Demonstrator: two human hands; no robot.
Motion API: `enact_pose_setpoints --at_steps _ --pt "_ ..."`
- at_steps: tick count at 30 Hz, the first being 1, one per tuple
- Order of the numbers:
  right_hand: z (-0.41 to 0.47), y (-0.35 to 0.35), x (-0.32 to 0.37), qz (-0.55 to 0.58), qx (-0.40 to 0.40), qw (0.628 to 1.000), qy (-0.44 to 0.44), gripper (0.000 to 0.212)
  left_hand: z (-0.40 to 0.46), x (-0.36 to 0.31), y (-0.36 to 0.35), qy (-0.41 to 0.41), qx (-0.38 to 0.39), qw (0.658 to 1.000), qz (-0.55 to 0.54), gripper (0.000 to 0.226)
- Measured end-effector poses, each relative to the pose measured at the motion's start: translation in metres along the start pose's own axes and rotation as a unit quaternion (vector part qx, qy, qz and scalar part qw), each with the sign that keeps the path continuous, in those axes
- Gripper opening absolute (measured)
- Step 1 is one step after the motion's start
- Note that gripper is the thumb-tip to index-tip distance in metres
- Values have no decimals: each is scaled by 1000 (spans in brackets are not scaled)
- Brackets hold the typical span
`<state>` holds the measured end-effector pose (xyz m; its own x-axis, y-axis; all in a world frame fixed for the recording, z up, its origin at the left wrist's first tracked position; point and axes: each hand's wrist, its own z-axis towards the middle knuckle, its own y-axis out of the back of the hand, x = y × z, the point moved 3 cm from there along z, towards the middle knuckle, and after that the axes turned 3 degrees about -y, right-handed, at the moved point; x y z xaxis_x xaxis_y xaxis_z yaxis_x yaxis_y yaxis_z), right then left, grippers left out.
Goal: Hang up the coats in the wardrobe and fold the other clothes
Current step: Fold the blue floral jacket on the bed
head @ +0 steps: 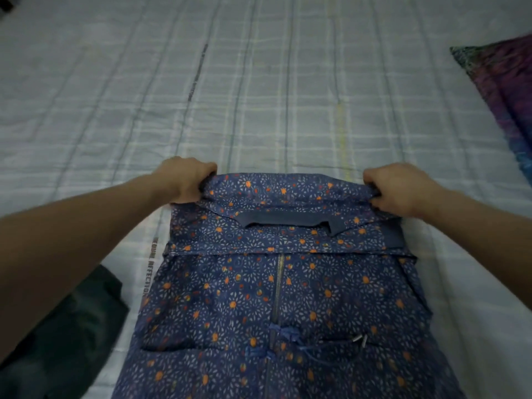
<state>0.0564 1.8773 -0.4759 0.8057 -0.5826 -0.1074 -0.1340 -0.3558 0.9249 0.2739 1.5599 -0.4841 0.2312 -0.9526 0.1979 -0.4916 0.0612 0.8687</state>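
Observation:
A blue garment (282, 298) printed with small orange and white flowers lies flat on the bed, its front zip and drawstring facing up. Its far end is folded back toward me, showing dark ribbed cuffs. My left hand (185, 180) grips the far left corner of that fold. At the far right corner, my right hand (398, 188) grips the fabric the same way. Both arms are stretched forward over the garment's sides.
The bed is covered by a pale grey checked quilt (259, 82). A dark green garment (66, 335) lies bunched at the near left under my forearm. A purple and blue patterned pillow (506, 96) sits at the right edge.

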Motion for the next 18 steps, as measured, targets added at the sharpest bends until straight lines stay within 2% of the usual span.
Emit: enact_pose_setpoints --at_steps 2,5,7,10,13,15,18 --pt "-8 15 -2 28 3 1000 9 30 -8 -4 12 22 -1 1000 5 42" --pt "-31 37 -5 77 41 996 21 44 -34 -8 26 18 -42 999 1 37" --pt "-57 49 -2 57 31 997 44 38 -62 -9 34 6 -81 997 -16 35" --pt "-104 57 5 26 -49 996 70 32 -109 -12 37 -25 -149 988 -31 32" --pt "-152 54 18 -6 -170 979 115 43 -161 -20 31 -91 -244 965 -38 32" --pt "-182 44 27 -27 -224 965 132 51 -192 -29 19 -114 -265 957 -39 43" --pt "-220 16 44 -28 -258 956 140 57 -229 -49 -11 -134 -264 955 -28 68"
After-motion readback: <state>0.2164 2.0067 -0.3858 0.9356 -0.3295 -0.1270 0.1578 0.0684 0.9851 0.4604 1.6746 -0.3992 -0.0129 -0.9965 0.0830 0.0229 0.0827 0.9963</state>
